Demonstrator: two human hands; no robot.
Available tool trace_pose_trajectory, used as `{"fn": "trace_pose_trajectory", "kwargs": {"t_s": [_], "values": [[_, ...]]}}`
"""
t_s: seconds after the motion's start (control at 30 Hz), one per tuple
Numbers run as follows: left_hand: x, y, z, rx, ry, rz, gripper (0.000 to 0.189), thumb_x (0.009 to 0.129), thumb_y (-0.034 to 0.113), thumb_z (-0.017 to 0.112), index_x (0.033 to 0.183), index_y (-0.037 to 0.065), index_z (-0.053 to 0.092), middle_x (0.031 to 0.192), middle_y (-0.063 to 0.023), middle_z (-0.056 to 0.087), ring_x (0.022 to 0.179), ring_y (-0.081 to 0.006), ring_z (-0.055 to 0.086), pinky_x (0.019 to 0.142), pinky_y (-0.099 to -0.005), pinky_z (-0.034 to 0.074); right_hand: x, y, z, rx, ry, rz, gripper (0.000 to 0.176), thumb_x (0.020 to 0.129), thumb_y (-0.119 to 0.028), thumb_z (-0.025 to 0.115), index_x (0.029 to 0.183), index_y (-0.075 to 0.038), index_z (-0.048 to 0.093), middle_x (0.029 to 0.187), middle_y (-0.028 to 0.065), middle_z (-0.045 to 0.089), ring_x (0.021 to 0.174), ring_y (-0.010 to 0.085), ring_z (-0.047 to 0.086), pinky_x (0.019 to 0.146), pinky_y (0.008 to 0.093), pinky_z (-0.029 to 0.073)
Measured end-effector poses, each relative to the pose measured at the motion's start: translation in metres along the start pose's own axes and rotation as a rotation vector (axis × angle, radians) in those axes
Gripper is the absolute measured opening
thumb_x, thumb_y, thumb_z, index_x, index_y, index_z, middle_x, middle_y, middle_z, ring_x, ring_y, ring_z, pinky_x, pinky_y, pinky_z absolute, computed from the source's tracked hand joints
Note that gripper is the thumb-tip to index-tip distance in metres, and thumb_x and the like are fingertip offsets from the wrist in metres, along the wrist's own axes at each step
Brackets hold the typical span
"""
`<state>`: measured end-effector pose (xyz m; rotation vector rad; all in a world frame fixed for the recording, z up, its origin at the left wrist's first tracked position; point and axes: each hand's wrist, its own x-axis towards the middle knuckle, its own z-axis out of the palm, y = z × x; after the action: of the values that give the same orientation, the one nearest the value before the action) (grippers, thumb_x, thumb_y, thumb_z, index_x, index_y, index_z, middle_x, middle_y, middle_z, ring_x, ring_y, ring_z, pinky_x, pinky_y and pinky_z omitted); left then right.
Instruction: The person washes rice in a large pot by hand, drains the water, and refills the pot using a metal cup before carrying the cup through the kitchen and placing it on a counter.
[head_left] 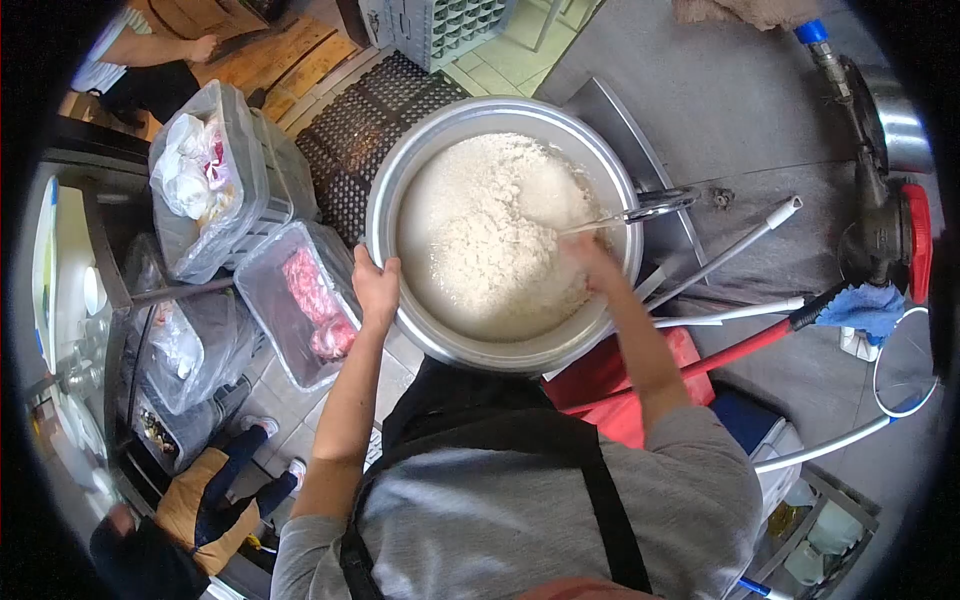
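Note:
In front of me is a large round metal basin. It holds a heap of white, crumbly, grain-like material surrounded by cloudy whitish liquid. My left hand grips the basin's left rim. At the right side of the heap, inside the basin, is my right hand, smeared by motion with its fingers against the white material. A metal spout reaches over the right rim, and a thin clear stream runs from it toward the heap near my right hand.
Left of the basin stand a grey bin with pink packages and a bin with white bags. White and red hoses cross the right side. Two other people are at left, one bending, one with an arm out.

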<state>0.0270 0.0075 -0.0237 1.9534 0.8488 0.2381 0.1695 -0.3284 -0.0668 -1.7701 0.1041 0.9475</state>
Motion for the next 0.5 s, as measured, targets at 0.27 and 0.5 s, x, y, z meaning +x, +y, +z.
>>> {"fn": "trace_pose_trajectory", "kwargs": {"t_s": [0.27,0.5], "values": [[-0.005,0.011,-0.003,-0.016,-0.019,-0.016,0.036,0.067,0.012,0.054,0.097,-0.004,0.042,0.083,-0.0264,0.056,0.08,-0.0387,0.056,0.073,-0.0408,0.042,-0.006,-0.03,0.034,0.366,-0.051,0.066,0.07,0.074,-0.036,0.061,0.129,-0.006,0.029,0.132,0.0087,0.031,0.115,0.0193,0.034,0.082,0.0354,0.039],[-0.004,0.018,-0.007,0.033,-0.043,-0.043,0.035,0.067,0.014,0.053,0.096,-0.003,0.041,0.078,-0.0262,0.056,0.076,-0.0401,0.055,0.071,-0.0413,0.042,0.104,0.061,-0.03,0.336,0.324,-0.046,0.057,0.073,-0.033,0.061,0.12,-0.008,0.041,0.108,0.004,0.048,0.097,0.0157,0.044,0.078,0.0329,0.037]]}}
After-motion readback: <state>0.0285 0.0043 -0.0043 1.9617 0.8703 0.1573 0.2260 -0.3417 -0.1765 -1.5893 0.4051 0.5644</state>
